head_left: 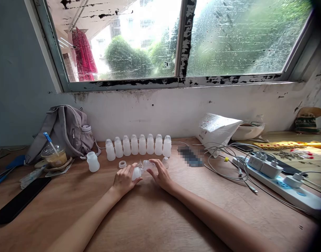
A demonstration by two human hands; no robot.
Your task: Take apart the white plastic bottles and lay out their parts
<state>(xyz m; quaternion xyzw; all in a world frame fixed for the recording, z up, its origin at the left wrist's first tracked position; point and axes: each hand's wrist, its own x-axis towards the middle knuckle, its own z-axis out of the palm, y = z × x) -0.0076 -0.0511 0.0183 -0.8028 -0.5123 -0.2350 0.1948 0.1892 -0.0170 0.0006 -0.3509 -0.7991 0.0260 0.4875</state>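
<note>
My left hand (pixel 124 180) is closed around a white baby bottle (pixel 136 174), tilted on its side with its clear nipple (pixel 141 164) toward the right. Between the fingers of my right hand (pixel 162 175) is a clear bottle cap (pixel 148 165), held close beside the nipple. A white collar ring (pixel 122 164) lies just behind my left hand. Behind my right hand rests another small clear piece (pixel 165 162), its kind hard to make out. Farther left an uncapped white bottle (pixel 93 162) stands upright. Several capped baby bottles (pixel 142 145) form a row behind both hands.
At left are a grey backpack (pixel 67 131), an iced drink cup (pixel 54 155) and a black flat slab (pixel 21 199). To the right lie looped cables (pixel 223 168), a power strip (pixel 283 185) with chargers and a white bag (pixel 218 129). A window wall bounds the back.
</note>
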